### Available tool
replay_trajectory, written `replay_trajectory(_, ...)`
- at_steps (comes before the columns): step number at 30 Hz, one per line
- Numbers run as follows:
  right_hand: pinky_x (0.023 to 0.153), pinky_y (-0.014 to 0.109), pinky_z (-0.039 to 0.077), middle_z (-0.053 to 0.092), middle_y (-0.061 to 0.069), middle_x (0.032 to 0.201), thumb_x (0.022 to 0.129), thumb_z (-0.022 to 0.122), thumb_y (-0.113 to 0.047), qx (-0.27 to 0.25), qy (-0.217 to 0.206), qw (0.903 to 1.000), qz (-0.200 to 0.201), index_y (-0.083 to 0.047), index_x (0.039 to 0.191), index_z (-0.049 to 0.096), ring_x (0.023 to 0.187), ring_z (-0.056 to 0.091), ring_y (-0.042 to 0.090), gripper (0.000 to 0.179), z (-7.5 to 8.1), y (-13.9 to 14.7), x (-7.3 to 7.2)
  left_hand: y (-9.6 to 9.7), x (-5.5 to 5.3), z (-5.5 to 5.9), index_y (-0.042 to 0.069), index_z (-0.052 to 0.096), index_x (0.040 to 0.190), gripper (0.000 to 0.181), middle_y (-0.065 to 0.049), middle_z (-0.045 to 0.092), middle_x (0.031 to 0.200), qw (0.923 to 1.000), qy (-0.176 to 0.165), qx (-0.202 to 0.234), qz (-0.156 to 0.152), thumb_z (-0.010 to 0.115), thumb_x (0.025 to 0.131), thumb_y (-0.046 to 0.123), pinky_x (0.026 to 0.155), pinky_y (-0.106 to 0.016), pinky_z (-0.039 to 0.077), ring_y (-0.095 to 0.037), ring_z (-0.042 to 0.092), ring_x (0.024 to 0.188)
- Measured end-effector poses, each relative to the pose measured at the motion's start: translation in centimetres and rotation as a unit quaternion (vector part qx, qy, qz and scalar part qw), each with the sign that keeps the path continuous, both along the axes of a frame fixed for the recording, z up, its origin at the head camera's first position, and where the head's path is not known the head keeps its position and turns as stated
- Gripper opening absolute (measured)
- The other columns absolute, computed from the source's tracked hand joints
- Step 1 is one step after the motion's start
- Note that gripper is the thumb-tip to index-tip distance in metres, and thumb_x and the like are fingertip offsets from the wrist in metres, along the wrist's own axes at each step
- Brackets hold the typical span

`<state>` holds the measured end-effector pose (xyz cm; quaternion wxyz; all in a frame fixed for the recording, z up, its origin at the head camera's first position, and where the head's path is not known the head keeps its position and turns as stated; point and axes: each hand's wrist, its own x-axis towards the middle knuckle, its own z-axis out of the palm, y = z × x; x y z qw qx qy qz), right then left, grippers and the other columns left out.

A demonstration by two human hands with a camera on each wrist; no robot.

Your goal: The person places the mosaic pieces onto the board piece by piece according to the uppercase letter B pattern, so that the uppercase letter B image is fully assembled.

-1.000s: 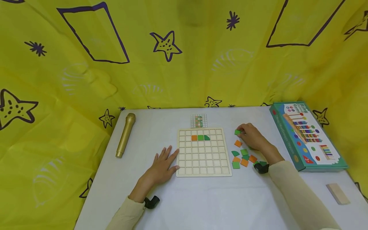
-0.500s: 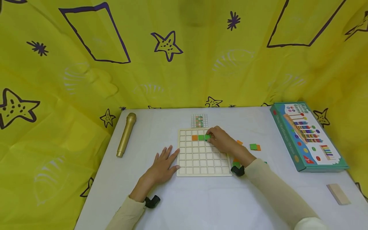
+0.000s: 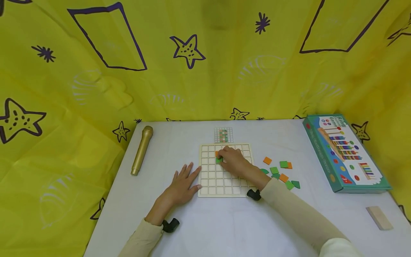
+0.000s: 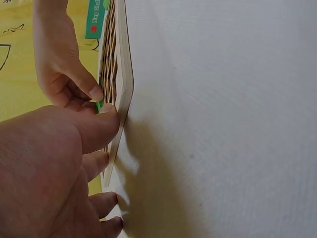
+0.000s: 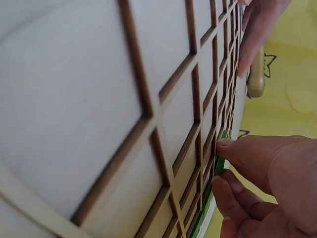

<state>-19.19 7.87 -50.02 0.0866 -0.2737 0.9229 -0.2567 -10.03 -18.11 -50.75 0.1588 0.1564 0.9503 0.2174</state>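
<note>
My right hand [image 3: 234,161] pinches a green tile [image 3: 219,160] between thumb and fingers, over the pale grid board [image 3: 208,191]. In the right wrist view the green tile [image 5: 221,162] sits low against the grid's ridges. Just behind it an orange tile [image 3: 216,154] shows in part; my right hand covers the cells to its right. My left hand [image 3: 179,187] lies with fingers spread at the board's left edge, thumb and index finger touching it. From the left wrist view, that thumb presses on the board's edge [image 4: 128,84].
Loose orange and green tiles [image 3: 274,170] lie right of the board. Behind it is a small pattern card [image 3: 223,135]. A gold microphone [image 3: 142,151] lies at left. To the right are a boxed game [image 3: 346,153] and a wooden block [image 3: 379,217].
My right hand has moved left from the loose tiles onto the board with a green tile, then to the row nearer me, below the orange tile. My left hand has stayed put.
</note>
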Motion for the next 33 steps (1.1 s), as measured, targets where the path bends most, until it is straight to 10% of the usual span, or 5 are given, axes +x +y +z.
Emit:
replay_trajectory(18,0.093,0.045,0.041,0.061,0.007,0.130,0.101,0.074,-0.019,-0.014,-0.009,0.9997,-0.018,-0.012,0.125,0.073,0.124,0.061,0.028,0.025,0.3,2.0,0.3,0.1,0.1,0.3,0.020,0.033,0.168,0.067,-0.018,0.016,0.176,1.0000,-0.002,0.004,0.004,0.057,0.108,0.042,0.127,-0.068,0.009,-0.042,0.009,0.163)
replay_trajectory(23,0.108,0.058,0.042,0.059,0.013,0.135,0.102,0.072,-0.021,-0.029,-0.037,0.9966,-0.068,-0.009,0.135,0.066,0.127,0.057,0.035,0.035,1.0,5.3,0.0,0.2,0.1,0.3,0.020,0.032,0.168,0.068,-0.017,0.015,0.176,1.0000,-0.005,0.003,0.006,0.057,0.108,0.041,0.128,-0.068,0.008,-0.042,0.008,0.163)
replay_trajectory(33,0.098,0.063,0.035,0.050,0.031,0.137,0.101,0.071,-0.024,0.010,-0.109,0.9758,-0.189,0.003,0.139,0.053,0.123,0.049,0.047,0.051,2.0,12.4,0.4,0.2,0.2,0.1,0.020,0.030,0.168,0.069,-0.016,0.014,0.177,1.0000,-0.004,0.003,0.006,0.057,0.109,0.041,0.128,-0.067,0.007,-0.041,0.007,0.164)
